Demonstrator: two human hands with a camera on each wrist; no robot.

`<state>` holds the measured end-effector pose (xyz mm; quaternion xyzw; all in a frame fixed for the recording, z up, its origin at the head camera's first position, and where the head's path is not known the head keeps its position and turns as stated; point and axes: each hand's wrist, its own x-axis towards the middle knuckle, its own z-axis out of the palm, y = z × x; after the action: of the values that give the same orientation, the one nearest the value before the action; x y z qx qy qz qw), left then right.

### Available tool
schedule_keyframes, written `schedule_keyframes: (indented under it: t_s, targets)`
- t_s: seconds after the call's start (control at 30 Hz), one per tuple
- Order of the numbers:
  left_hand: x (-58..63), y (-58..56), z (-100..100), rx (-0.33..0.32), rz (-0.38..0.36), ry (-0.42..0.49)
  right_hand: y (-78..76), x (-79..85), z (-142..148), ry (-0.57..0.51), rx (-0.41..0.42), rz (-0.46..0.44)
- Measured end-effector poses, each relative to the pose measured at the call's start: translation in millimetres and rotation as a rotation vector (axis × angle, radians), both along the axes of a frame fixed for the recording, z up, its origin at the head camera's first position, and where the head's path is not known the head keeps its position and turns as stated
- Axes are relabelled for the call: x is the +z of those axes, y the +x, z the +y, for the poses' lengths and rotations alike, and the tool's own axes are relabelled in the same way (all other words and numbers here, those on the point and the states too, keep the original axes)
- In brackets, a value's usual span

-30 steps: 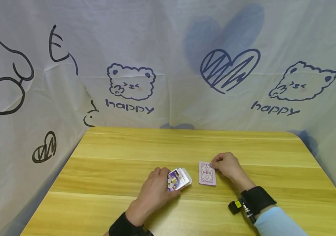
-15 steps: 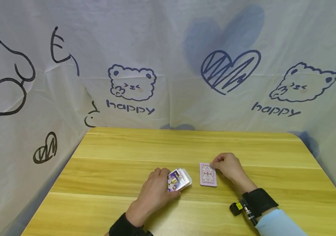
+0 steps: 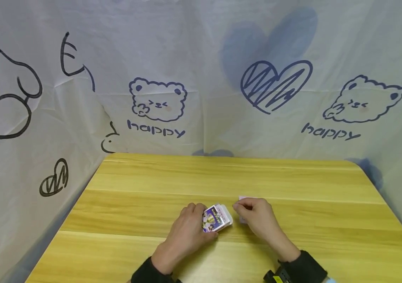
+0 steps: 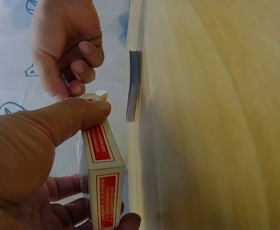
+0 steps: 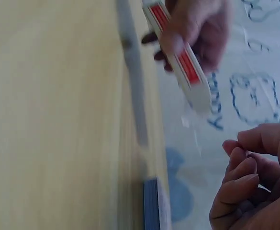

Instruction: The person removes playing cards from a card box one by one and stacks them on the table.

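Note:
My left hand (image 3: 187, 230) grips a playing card box (image 3: 212, 220), thumb on the near side and fingers behind. The box has a purple printed front, red panels on its narrow sides, and a white flap out at its right end. Just right of that flap is my right hand (image 3: 257, 220), thumb and forefinger tips together, with nothing visible between them in the right wrist view. A stack of playing cards (image 4: 133, 86) lies on the table; in the head view the right hand covers most of it. The right wrist view shows the stack's edge (image 5: 151, 203) below the hands.
The wooden table (image 3: 134, 173) runs back to a white cloth (image 3: 215, 129) with drawn bears and hearts. More cloth hangs along the left and right sides. Each wrist wears a black band (image 3: 305, 267).
My right hand has left the stack's upper right corner and moved left and nearer, towards the box, now overlapping the stack. My left hand and the box have shifted slightly right.

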<state>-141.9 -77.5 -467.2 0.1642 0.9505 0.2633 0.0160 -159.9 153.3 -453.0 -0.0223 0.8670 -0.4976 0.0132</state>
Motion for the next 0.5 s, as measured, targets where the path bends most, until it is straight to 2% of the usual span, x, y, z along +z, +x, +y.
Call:
schedule_keyframes:
  t_s: [0.3,0.5]
  targets:
    - [3.9,2.8,3,-0.042,0.014,0.033,12.0,-0.7,-20,0.139,0.065,0.025]
    - [5.5,5.1,4,-0.073,0.050,0.011,15.2,-4.0,-24,0.129,0.092,0.027]
